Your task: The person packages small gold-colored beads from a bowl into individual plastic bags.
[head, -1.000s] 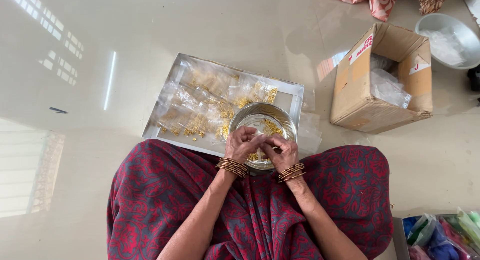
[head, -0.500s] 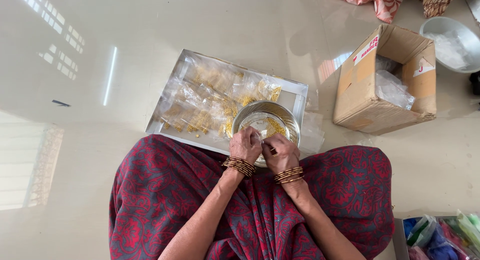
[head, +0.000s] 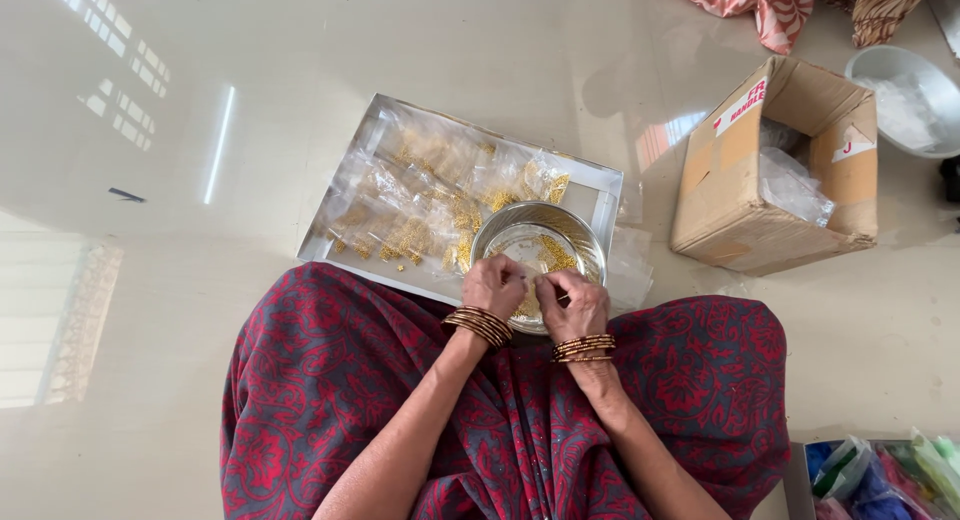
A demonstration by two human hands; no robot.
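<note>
A round steel bowl (head: 520,232) holding small gold beads sits at the near right corner of a flat metal tray (head: 372,132). Clear plastic packets of gold beads (head: 420,205) cover the tray. My left hand (head: 493,284) and my right hand (head: 574,302) are close together over the bowl's near rim, fingers pinched on something small that I cannot make out. Both wrists wear gold bangles. My lap is covered in red and grey patterned cloth (head: 330,380).
An open cardboard box (head: 735,190) with clear plastic bags inside stands on the floor to the right. A steel basin (head: 905,100) lies beyond it. Patterned fabric (head: 760,5) is at the top edge. Coloured packets (head: 890,475) fill the bottom right corner.
My hands have stayed together over the bowl, with only small finger movements. The view shifted slightly.
</note>
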